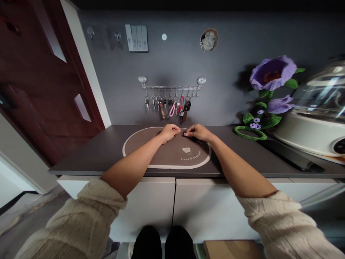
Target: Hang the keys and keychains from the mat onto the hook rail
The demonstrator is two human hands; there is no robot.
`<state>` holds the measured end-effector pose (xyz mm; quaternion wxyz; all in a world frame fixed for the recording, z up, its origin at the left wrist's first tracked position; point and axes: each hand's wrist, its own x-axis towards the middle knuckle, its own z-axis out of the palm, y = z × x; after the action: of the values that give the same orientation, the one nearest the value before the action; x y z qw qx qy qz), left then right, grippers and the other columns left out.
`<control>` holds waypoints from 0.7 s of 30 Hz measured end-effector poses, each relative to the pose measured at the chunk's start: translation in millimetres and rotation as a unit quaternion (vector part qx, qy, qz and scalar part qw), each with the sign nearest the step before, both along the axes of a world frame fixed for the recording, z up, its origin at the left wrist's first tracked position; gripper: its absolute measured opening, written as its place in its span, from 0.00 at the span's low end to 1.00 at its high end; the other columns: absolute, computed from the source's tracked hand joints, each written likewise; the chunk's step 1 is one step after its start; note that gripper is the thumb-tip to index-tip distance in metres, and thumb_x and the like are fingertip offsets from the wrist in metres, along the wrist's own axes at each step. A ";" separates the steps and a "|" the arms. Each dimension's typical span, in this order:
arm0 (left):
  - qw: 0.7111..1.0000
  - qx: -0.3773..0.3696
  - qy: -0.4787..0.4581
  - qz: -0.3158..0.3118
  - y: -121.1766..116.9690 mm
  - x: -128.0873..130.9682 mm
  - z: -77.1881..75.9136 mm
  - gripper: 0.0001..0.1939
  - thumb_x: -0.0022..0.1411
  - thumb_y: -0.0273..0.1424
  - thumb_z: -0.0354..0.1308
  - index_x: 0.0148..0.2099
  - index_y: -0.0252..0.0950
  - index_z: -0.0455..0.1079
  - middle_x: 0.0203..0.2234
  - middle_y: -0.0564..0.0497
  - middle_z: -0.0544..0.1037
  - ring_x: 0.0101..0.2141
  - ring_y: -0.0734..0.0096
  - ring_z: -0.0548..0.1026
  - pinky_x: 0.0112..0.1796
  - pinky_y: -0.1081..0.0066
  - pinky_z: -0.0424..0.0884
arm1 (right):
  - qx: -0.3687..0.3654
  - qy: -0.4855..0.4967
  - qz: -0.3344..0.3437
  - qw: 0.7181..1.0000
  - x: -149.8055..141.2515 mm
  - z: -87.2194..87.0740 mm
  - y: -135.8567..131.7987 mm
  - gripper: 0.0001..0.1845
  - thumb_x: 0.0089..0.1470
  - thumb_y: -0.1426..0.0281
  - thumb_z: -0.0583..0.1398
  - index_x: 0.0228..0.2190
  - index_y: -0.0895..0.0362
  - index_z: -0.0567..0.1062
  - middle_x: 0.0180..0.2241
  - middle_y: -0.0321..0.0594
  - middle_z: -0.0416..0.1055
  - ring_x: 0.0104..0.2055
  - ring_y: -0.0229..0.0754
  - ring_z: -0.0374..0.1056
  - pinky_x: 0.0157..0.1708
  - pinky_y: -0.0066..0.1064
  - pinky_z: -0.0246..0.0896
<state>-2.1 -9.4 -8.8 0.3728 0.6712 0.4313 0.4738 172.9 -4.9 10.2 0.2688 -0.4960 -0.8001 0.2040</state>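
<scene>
Above the far part of an oval brown mat (pixel 142 144) with a pale rim, both of my hands are close together. My left hand (pixel 169 133) is closed, its fingertips pinched; whatever they hold is too small to name. A short gap to the right, my right hand (pixel 198 132) pinches a small item that I cannot make out at its fingertips. Below that hand lies a dark, strap-like thing (pixel 201 143), partly hidden by it; I cannot tell whether it joins what the fingers hold. Behind the hands, several keys (pixel 147 103) hang from a clear hook rail (pixel 172 87).
On the grey counter (pixel 99 151) to the right stand purple fabric flowers (pixel 273 73), a black phone-like slab (pixel 293 156) and a white appliance (pixel 309 133) with a clear cover. White cabinet doors (pixel 205 208) are below. A dark red door (pixel 54 82) is at left.
</scene>
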 end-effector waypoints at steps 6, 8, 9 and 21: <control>1.000 -0.006 0.010 0.005 1.1 -0.1 -0.4 0.05 0.46 0.28 0.56 0.27 0.30 0.69 0.17 0.54 0.67 0.20 0.80 0.62 0.25 0.76 0.59 | 0.056 -0.056 -0.049 0.996 -7.6 -0.5 -2.4 0.15 0.34 0.59 0.62 0.22 0.58 0.73 0.22 0.35 0.70 0.24 0.33 0.62 0.24 0.23 0.52; 1.000 -0.009 0.008 0.005 1.0 0.1 -0.5 0.05 0.46 0.27 0.56 0.27 0.30 0.68 0.16 0.54 0.67 0.20 0.80 0.62 0.24 0.75 0.59 | 0.068 -0.069 -0.061 0.993 -9.2 -1.6 -1.9 0.15 0.35 0.59 0.61 0.21 0.58 0.72 0.21 0.35 0.69 0.24 0.33 0.61 0.23 0.23 0.51; 1.000 -0.010 0.006 0.004 1.0 0.2 -0.5 0.04 0.46 0.27 0.56 0.27 0.30 0.68 0.16 0.54 0.67 0.19 0.80 0.62 0.24 0.75 0.59 | 0.071 -0.072 -0.062 0.993 -9.6 -2.2 -1.5 0.14 0.35 0.59 0.61 0.21 0.58 0.72 0.21 0.35 0.69 0.23 0.33 0.61 0.23 0.23 0.51; 1.000 -0.013 0.001 0.007 2.5 0.6 -0.5 0.02 0.46 0.26 0.56 0.25 0.31 0.68 0.16 0.55 0.67 0.19 0.81 0.62 0.25 0.75 0.59 | 0.045 -0.031 -0.048 0.997 -9.2 -1.9 -0.4 0.06 0.37 0.69 0.60 0.21 0.59 0.73 0.21 0.35 0.70 0.23 0.32 0.62 0.23 0.22 0.53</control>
<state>-1.5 -6.9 -9.4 0.3775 0.6638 0.4427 0.4700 163.7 -5.3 8.2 0.2752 -0.5275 -0.7916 0.1392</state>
